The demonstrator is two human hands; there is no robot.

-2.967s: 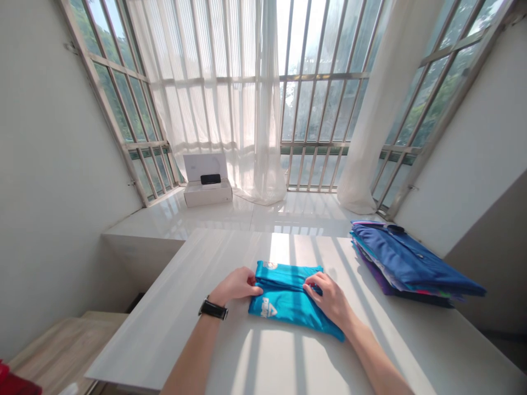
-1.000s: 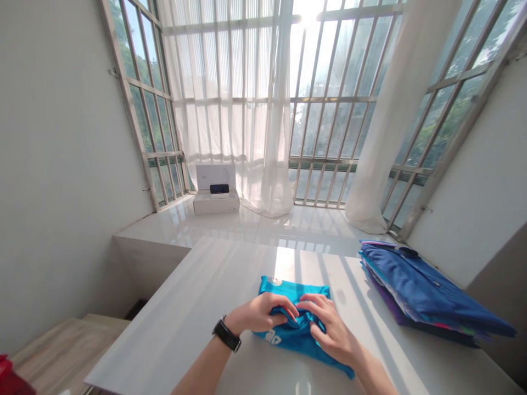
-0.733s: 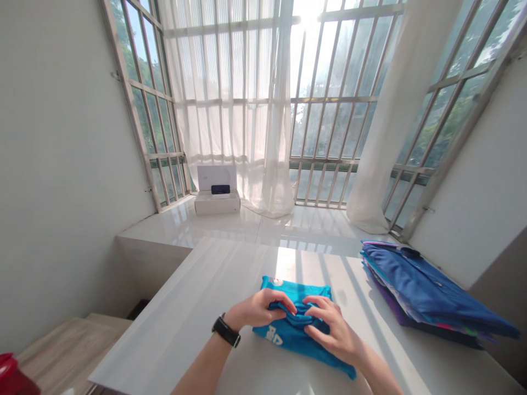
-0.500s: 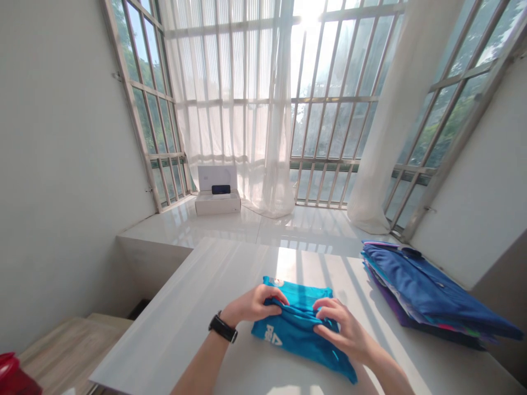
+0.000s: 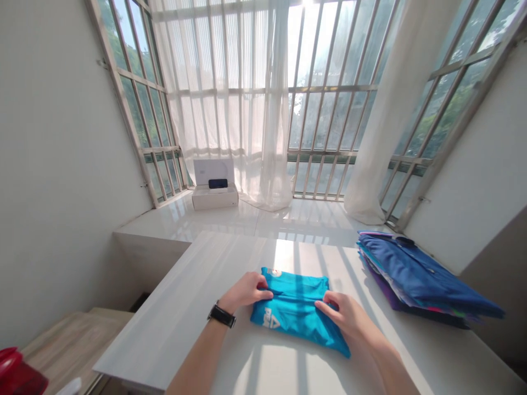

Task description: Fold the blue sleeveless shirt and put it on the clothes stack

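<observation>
A bright blue shirt (image 5: pixel 294 312), folded into a flat, slightly skewed rectangle, lies on the white table. White print shows at its lower left, and a pale patch at its upper left corner. A fold line runs across its middle. My left hand (image 5: pixel 247 289), with a black watch on the wrist, grips the shirt's left side, thumb on top and fingers curled at the edge. Opposite, my right hand (image 5: pixel 343 312) pinches the right side near the fold line, its thumb also on top. Some fingertips of both hands are hidden by the cloth or the hands.
A stack of folded clothes (image 5: pixel 424 280), dark blue on top, sits at the table's (image 5: pixel 197 291) right. An open white box (image 5: pixel 215 198) with a dark phone-like object (image 5: pixel 218 184) stands on the window ledge. A red object (image 5: pixel 20 373) is at the lower left. Sheer curtains hang behind.
Both hands have moved apart from the shirt's middle to its left and right sides. The bunched cloth across the middle now lies flatter. The view has shifted slightly.
</observation>
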